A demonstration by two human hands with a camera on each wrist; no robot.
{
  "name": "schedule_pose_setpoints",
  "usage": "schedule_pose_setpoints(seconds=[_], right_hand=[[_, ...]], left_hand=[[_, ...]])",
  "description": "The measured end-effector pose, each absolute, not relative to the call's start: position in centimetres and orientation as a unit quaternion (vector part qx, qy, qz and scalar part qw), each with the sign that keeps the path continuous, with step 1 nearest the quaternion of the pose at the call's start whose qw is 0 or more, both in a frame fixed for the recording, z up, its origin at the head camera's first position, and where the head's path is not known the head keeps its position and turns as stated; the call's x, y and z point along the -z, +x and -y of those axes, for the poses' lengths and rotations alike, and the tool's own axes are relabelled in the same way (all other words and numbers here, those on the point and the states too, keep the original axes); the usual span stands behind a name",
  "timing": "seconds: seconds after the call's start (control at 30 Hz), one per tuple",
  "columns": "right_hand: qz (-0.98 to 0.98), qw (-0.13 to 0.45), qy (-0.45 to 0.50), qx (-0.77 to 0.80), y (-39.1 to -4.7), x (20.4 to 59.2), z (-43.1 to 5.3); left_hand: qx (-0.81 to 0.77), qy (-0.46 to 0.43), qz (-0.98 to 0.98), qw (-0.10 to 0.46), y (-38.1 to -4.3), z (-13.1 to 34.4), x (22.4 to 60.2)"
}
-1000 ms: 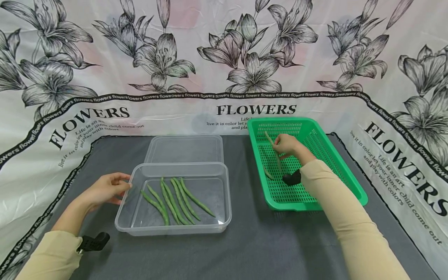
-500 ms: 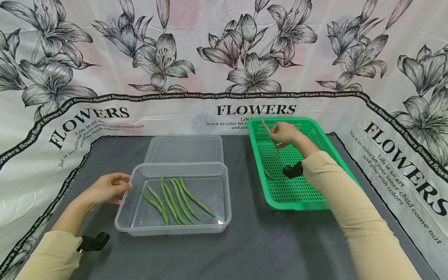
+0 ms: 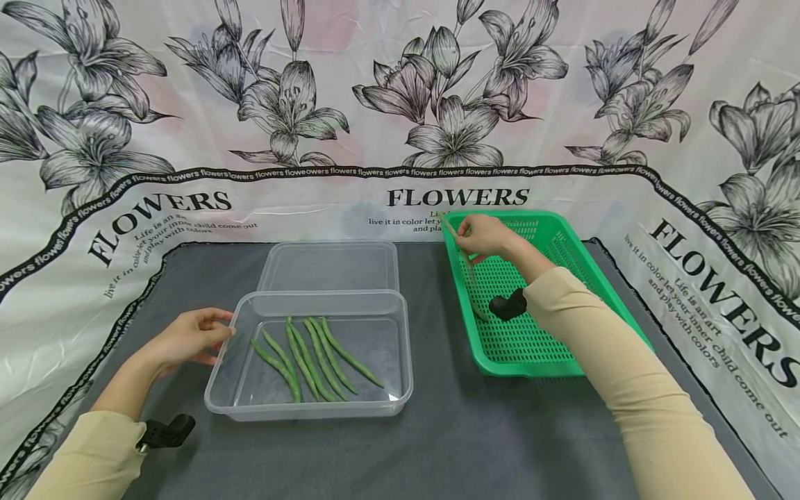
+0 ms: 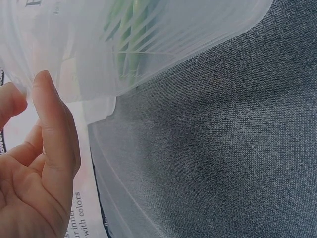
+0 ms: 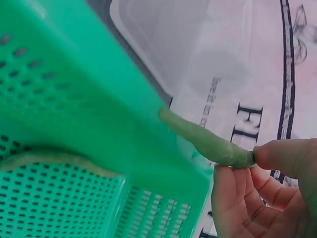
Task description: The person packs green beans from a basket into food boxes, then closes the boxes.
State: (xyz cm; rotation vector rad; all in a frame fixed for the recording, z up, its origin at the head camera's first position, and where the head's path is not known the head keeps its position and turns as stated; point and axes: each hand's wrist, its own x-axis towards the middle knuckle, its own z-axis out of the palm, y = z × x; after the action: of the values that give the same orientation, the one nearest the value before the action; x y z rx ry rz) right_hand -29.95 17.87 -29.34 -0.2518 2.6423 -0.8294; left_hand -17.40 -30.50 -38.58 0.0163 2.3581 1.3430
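Note:
My right hand [image 3: 484,236] pinches a green bean [image 5: 208,141] by one end, above the left side of the green basket [image 3: 506,368]. A second bean [image 5: 54,157] lies on the basket floor; in the head view it shows below the hand, against the left wall. My left hand [image 3: 194,338] pinches the left rim of a clear plastic box [image 3: 405,354] between thumb and fingers, as the left wrist view also shows. Inside the box, several green beans [image 3: 320,361] lie side by side, mostly slanting the same way.
A clear flat lid [image 3: 331,267] lies behind the box. Grey cloth [image 3: 437,437] covers the table, with a floral printed sheet [image 3: 300,118] rising at the back and sides. The basket's raised walls stand right of the box.
My right hand has lifted the pinched bean from the basket and moved it left toward the basket's left rim. The left hand and the box have stayed still.

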Motion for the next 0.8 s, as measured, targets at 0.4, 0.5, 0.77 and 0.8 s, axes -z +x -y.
schedule_pose_setpoints(seconds=[0.4, 0.5, 0.77, 0.8], right_hand=[[-0.929, 0.195, -0.138, 0.283, -28.7, 29.6, -14.1], [-0.928, 0.195, -0.153, 0.280, -28.2, 29.8, -13.0], [-0.914, 0.219, -0.182, 0.288, -27.2, 30.7, -10.3], [-0.915, 0.222, -0.185, 0.283, -27.1, 30.8, -10.0]], left_hand=[[-0.488, 0.009, -0.847, 0.213, -17.3, 30.6, 38.6], [-0.487, 0.007, -0.847, 0.213, -17.4, 30.6, 38.6], [-0.486, 0.007, -0.848, 0.212, -17.4, 30.6, 38.5], [-0.485, 0.006, -0.848, 0.212, -17.3, 30.5, 38.5]])
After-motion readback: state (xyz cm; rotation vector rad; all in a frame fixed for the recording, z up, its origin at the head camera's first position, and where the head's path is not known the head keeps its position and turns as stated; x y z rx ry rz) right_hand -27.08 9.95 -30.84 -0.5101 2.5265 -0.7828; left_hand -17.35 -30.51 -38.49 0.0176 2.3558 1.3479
